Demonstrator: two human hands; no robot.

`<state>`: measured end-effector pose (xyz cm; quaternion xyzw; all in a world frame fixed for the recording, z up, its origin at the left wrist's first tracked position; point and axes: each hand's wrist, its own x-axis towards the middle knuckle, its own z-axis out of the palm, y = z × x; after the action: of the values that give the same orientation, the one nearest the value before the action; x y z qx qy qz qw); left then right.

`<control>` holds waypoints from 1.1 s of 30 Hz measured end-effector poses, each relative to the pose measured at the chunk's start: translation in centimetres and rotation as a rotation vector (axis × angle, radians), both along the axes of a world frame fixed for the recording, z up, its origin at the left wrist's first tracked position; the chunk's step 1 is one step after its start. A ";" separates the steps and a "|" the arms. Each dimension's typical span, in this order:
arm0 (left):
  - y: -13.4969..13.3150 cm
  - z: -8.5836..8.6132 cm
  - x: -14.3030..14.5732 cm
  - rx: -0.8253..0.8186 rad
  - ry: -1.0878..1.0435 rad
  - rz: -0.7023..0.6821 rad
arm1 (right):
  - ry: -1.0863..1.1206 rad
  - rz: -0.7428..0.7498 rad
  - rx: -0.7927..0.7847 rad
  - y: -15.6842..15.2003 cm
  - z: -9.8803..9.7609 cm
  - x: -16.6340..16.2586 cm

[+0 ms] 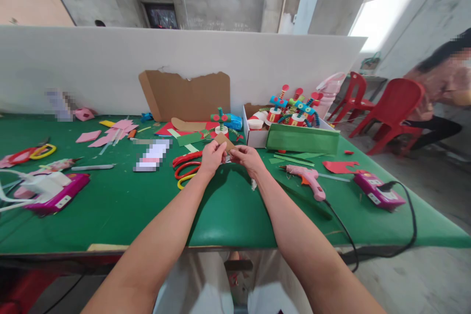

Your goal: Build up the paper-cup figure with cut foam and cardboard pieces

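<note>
Between my two hands, over the green tabletop, is a small piece of brown cardboard (224, 143). My left hand (213, 157) pinches its left side, with the thumb on its face. Fingers of my right hand (247, 158) are pressed together at its lower right corner. Just behind stands a paper figure (221, 122) with a green head, red round eyes and coiled arms, partly covered by the cardboard. Red and yellow-handled scissors (187, 172) lie left of my left wrist. A pink glue gun (307, 179) rests on its side to the right of my right forearm.
An open box (255, 138) holds several finished paper figures (294, 108). Brown cardboard (187, 93) leans on a white partition. Purple power strips (379, 191) lie at both sides, one with the glue gun's black cord nearby. Paper scraps (114, 133) are scattered leftward. A person sits at right.
</note>
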<state>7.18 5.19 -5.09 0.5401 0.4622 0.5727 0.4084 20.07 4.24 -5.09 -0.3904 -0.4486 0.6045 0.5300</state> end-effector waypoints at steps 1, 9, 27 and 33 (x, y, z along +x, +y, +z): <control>0.0 0.0 0.0 -0.001 -0.007 -0.010 | -0.001 -0.002 -0.003 0.0 0.0 0.0; 0.5 -0.7 -0.2 -0.016 0.015 -0.040 | -0.034 -0.058 -0.039 0.0 0.0 -0.1; -0.4 0.0 0.0 0.098 0.257 0.031 | 0.056 -0.065 -0.031 0.1 -0.1 0.0; 0.1 -0.5 0.1 -0.006 0.014 -0.040 | 0.067 -0.066 -0.040 0.3 0.0 0.2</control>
<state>7.25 5.27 -5.61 0.5520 0.4559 0.5591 0.4182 20.29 4.53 -5.13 -0.3950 -0.4053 0.6082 0.5566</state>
